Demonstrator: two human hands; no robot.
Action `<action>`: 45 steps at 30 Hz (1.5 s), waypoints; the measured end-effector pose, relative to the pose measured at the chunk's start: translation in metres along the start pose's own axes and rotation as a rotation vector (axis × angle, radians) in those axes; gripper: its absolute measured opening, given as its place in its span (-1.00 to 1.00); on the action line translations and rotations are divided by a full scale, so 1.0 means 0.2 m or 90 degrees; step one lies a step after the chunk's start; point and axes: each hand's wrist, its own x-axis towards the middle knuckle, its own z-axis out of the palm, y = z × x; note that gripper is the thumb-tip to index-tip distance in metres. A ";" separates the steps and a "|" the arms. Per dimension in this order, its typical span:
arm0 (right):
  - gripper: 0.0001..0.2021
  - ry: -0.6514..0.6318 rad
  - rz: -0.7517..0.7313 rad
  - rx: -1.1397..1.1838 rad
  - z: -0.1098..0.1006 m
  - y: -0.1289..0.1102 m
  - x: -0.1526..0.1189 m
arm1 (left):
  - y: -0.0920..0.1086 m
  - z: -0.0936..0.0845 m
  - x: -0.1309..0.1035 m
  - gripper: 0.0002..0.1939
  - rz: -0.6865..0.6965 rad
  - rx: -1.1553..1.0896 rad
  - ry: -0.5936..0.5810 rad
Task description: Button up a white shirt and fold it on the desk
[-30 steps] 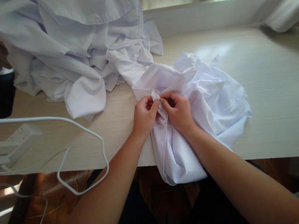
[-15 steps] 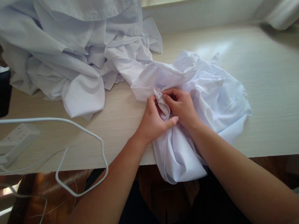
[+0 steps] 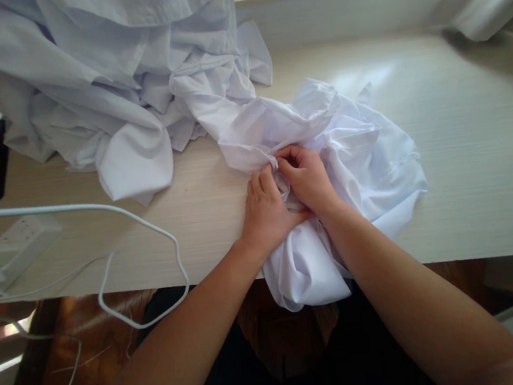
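A crumpled white cloth garment (image 3: 365, 168) lies on the pale table, with one fold hanging over the front edge. My right hand (image 3: 305, 174) pinches a small gathered part of the fabric between thumb and fingers. Close beside it, my left hand (image 3: 268, 210) is closed on the same fabric, fingers curled over a fold and thumb stretched toward the right wrist. What lies just under the fingertips is too small to make out. The garment's kind is unclear because it is bunched up.
A big heap of white garments (image 3: 124, 90) covers the table's back left and touches the cloth in my hands. A white power strip (image 3: 26, 243) and a looping white cable (image 3: 168, 233) are at the left. A curtain (image 3: 480, 6) hangs at the back right of the table (image 3: 474, 149).
My left hand has turned over, its fingers now bent down over the fold where before they pinched it from the side. My right hand keeps its pinch. The view has shifted slightly.
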 end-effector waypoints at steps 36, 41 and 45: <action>-0.89 0.020 -0.083 -0.054 -0.04 0.00 0.01 | -0.05 -0.06 0.14 -0.78 -0.152 -0.490 -0.003; -0.86 -0.024 -0.125 -0.069 -0.01 -0.04 -0.03 | -0.08 -0.04 0.15 -0.75 -0.216 -0.505 0.098; -0.86 -0.027 -0.122 -0.055 -0.01 -0.04 -0.03 | -0.09 -0.04 0.15 -0.74 -0.225 -0.504 0.101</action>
